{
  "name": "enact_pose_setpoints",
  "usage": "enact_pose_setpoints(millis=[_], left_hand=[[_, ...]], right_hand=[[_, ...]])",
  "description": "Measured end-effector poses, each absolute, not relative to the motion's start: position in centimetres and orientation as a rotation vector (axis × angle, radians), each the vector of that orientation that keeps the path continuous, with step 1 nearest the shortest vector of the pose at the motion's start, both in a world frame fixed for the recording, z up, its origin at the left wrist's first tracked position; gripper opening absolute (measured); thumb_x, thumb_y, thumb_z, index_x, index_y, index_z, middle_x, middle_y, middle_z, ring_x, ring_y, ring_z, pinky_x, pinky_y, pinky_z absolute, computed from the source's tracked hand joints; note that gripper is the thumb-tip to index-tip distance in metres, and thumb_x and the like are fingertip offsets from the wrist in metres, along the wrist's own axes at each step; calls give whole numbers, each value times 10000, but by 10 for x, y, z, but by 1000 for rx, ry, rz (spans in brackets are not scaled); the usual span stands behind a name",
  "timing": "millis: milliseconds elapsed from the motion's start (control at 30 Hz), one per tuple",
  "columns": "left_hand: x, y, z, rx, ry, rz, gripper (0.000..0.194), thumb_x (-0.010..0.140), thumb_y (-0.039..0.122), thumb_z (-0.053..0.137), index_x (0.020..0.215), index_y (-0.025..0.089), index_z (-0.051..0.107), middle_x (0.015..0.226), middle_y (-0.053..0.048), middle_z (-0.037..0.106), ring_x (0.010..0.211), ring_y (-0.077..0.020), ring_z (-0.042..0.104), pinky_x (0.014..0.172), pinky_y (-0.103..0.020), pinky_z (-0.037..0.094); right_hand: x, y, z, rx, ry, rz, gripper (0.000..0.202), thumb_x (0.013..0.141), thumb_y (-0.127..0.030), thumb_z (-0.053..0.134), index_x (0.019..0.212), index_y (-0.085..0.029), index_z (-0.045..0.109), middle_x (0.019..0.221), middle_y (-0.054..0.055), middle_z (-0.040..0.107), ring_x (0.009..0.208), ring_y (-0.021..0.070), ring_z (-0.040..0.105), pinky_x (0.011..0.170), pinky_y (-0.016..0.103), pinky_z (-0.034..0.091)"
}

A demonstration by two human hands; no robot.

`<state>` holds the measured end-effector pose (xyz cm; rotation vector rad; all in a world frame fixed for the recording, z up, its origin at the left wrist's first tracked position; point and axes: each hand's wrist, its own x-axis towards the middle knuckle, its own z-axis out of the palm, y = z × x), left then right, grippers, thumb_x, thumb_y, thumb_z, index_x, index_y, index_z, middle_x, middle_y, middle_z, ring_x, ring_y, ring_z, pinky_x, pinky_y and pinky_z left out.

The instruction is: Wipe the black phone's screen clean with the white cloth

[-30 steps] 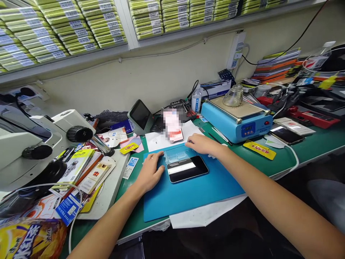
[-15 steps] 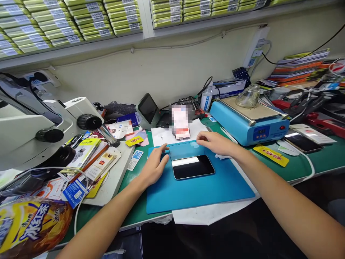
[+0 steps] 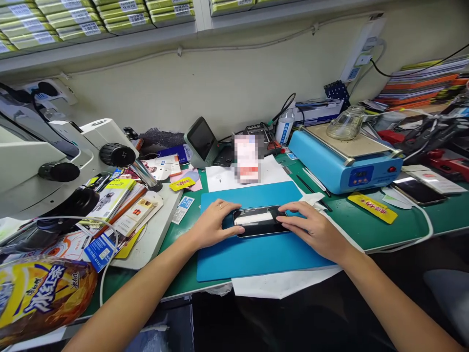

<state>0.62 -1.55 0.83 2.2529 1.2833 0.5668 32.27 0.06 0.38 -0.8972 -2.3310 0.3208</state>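
Observation:
A black phone [image 3: 256,226] lies flat, long side toward me, on the blue mat [image 3: 234,256]. My left hand [image 3: 214,225] is at its left end, thumb on the near edge and fingers at the far edge, gripping it. At the right end, my right hand [image 3: 311,227] has its thumb and fingertips on the glass and edge. A clear sheet seems to lie over the screen; its outline is hard to make out. Beyond the mat stands a lit phone [image 3: 248,164] with a blurred screen, on white paper [image 3: 220,180].
A microscope [image 3: 91,146] and printed packets stand at the left, with a drink bottle [image 3: 44,298] nearer. On the right sits a blue heating plate [image 3: 344,164] holding a glass jar [image 3: 346,123]. Thin tools [image 3: 311,182] lie between it and the mat.
Both hands have come nearer and onto the phone's ends. The clear sheet held behind the phone is now down over it. My view has shifted slightly.

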Motion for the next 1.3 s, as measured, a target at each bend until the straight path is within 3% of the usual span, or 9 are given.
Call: enact_pose_setpoints(millis=[200, 300, 367, 633, 933, 1300], left_hand=[[10, -18, 9, 2184, 1258, 585, 626, 847, 545, 738, 1365, 247, 554, 1349, -94, 600, 1260, -305, 508, 1083, -460, 443], [13, -20, 9, 2171, 1248, 586, 651, 815, 514, 782, 1361, 247, 548, 1331, -100, 587, 1254, -311, 505, 1072, -471, 450], [15, -21, 9, 2172, 1247, 588, 653, 810, 506, 790, 1362, 256, 546, 1331, -101, 581, 1253, -315, 504, 1064, -478, 455], [14, -18, 6, 2173, 1244, 598, 688, 799, 520, 795, 1390, 277, 541, 1335, -102, 580, 1265, -322, 493, 1070, -486, 456], [10, -16, 5, 2226, 1201, 604, 762, 777, 536, 810, 1426, 265, 517, 1361, -111, 578, 1253, -321, 508, 1082, -490, 446], [5, -15, 7, 2297, 1212, 591, 789, 784, 581, 788, 1448, 254, 514, 1365, -120, 574, 1232, -317, 520, 1062, -479, 460]], right_hand=[[327, 2, -1, -939, -2389, 388, 304, 1001, -391, 529, 1195, -293, 742, 1361, 90, 662, 1280, 281, 601, 1055, 497, 528], [326, 2, 0, -1103, -2445, 498, 504, 978, -493, 549, 1457, -335, 550, 1554, 65, 513, 1398, 301, 505, 1099, 513, 491], [325, 1, 1, -1205, -2467, 554, 624, 949, -565, 563, 1526, -353, 455, 1609, 56, 444, 1430, 317, 470, 1102, 521, 487], [325, 7, -5, -1245, -2463, 509, 572, 932, -600, 557, 1438, -335, 579, 1526, 68, 552, 1366, 343, 542, 1087, 551, 500], [327, 12, -11, -1234, -2450, 524, 546, 924, -624, 552, 1372, -328, 648, 1502, 51, 577, 1331, 354, 577, 1086, 560, 503], [331, 17, -17, -1189, -2465, 478, 486, 921, -622, 552, 1360, -434, 642, 1500, -18, 571, 1255, 380, 633, 1024, 596, 555]])
